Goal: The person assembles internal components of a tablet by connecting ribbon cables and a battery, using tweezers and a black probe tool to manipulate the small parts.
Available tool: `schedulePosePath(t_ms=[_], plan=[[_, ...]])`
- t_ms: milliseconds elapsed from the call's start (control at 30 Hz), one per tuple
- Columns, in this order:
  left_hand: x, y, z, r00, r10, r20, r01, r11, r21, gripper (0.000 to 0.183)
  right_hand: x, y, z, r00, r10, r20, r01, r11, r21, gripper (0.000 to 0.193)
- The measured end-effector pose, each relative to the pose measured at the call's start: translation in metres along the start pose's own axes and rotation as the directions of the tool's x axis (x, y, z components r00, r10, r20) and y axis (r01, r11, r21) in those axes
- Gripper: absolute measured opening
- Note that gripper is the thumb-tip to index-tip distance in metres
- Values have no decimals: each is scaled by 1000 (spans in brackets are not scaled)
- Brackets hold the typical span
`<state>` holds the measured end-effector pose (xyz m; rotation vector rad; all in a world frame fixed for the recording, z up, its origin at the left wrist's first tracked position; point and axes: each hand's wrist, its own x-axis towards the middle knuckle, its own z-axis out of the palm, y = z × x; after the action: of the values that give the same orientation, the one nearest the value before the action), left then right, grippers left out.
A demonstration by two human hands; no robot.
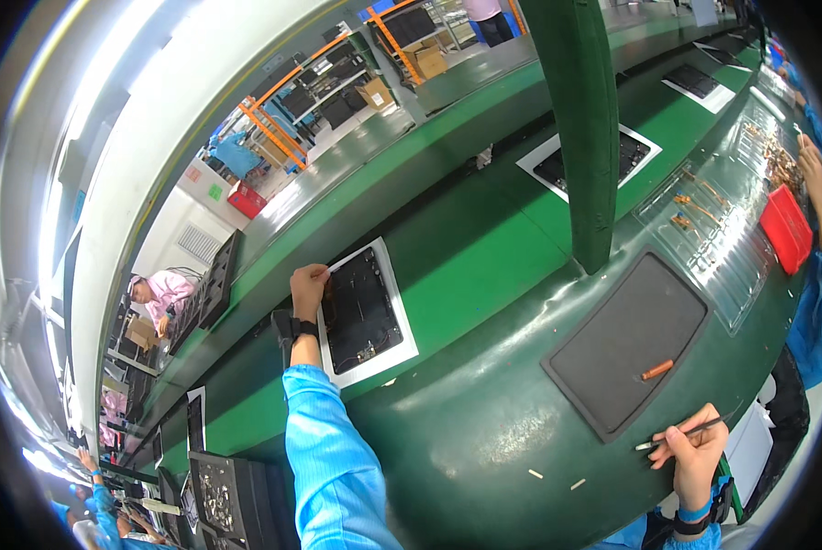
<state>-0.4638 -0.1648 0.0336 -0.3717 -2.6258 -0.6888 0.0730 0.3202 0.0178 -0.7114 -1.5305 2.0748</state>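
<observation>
On the green conveyor belt lies a flat black panel (365, 307) with small parts and wiring on its surface, set on a white board (403, 332). My left hand (310, 291) is closed in a pinch at the upper left corner of this panel and board, its fingertips partly covering the edge. At the lower right, my right hand (690, 449) grips a thin dark pen-like tool (700, 428) with a pale tip, over the green bench. Near that hand is a dark grey mat (626, 344) with a raised rim, bearing a small orange-brown roll (656, 369).
A green post (583, 137) rises beyond the mat. Another panel on a board (645, 142) lies behind it. At right are a clear tray (718, 266), a red container (787, 229) and a co-worker's hand (812, 174). A black bin (232, 495) stands lower left.
</observation>
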Motion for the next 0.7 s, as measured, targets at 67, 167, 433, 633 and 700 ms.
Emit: schedulePosePath(t_ms=[67,167,433,633,700], plan=[[-6,0,-5,995,-98,12,98,995,25,16,5,1,1,1000,0,6,0,1000,-27,21],[-27,-9,-17,1000,-28,-2,28,998,59,20,6,1,3,1000,-12,11,13,999,-52,21],[-65,-3,-27,979,168,117,-165,986,-41,41,-1,-3,3,999,-17,-27,16,997,-69,21],[-60,-26,-64,938,121,324,-99,992,-83,31,7,-8,9,996,45,82,-45,999,-6,19],[-43,-20,-72,876,254,410,-360,910,204,31,6,-8,6,990,73,122,-78,996,38,19]])
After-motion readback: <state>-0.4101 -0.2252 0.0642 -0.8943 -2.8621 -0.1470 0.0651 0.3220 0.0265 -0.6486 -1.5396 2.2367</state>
